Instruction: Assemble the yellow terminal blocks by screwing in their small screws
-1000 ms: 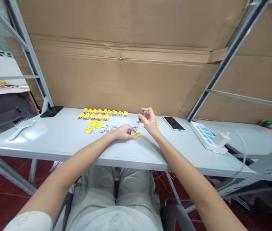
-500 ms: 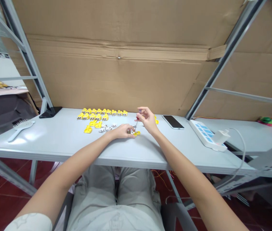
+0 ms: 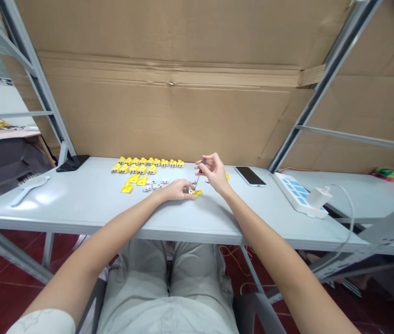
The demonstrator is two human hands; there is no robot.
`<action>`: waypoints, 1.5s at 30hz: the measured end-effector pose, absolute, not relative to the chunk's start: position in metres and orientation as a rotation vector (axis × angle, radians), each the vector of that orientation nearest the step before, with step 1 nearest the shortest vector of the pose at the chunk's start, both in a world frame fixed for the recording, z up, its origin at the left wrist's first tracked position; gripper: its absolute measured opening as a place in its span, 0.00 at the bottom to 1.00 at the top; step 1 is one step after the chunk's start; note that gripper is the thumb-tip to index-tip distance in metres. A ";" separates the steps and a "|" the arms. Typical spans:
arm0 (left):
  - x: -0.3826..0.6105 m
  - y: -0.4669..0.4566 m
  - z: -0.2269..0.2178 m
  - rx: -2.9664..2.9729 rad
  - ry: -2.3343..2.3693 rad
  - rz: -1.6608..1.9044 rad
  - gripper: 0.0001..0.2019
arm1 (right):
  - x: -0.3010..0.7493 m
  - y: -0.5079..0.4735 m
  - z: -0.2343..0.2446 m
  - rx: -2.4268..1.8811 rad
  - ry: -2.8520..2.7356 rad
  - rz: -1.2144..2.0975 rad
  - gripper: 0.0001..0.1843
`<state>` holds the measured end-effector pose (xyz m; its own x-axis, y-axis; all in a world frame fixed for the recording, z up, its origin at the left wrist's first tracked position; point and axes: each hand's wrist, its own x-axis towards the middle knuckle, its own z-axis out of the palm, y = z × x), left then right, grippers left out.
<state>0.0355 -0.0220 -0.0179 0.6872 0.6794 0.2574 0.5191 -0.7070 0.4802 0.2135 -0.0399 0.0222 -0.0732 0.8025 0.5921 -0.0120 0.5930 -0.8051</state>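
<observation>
Yellow, the small piece (image 3: pixel 197 193) pinched on the counter (image 3: pixel 85 204) by the left hand (image 3: pixel 180 189), beneath a screwdriver (image 3: pixel 201 170) gripped in the right hand (image 3: pixel 216 173), looks light, stiff and slick, best held by its edges.

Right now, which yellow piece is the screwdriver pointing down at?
The yellow piece held in the left hand, under the screwdriver; the other yellow pieces lie away from that hand.
</observation>
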 end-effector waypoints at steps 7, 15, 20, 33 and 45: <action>0.036 -0.022 -0.018 2.533 0.934 0.600 0.21 | 0.212 -0.039 0.019 -0.766 -1.530 0.579 0.24; 0.036 -0.022 -0.017 2.537 0.939 0.603 0.21 | 0.214 -0.041 0.020 -0.733 -1.559 0.684 0.21; 0.037 -0.023 -0.017 2.533 0.939 0.594 0.21 | 0.219 -0.037 0.025 -0.734 -1.506 0.747 0.22; 0.035 -0.022 -0.018 2.540 0.938 0.614 0.21 | 0.217 -0.036 0.023 -0.710 -1.551 0.757 0.26; 0.035 -0.024 -0.015 2.530 0.956 0.596 0.22 | 0.218 -0.038 0.024 -0.676 -1.560 0.831 0.28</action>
<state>0.0351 -0.0243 -0.0150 0.6805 0.6871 0.2544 0.5305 -0.7016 0.4757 0.2183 -0.0377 0.0242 -0.1480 0.8042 0.5757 -0.0286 0.5784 -0.8153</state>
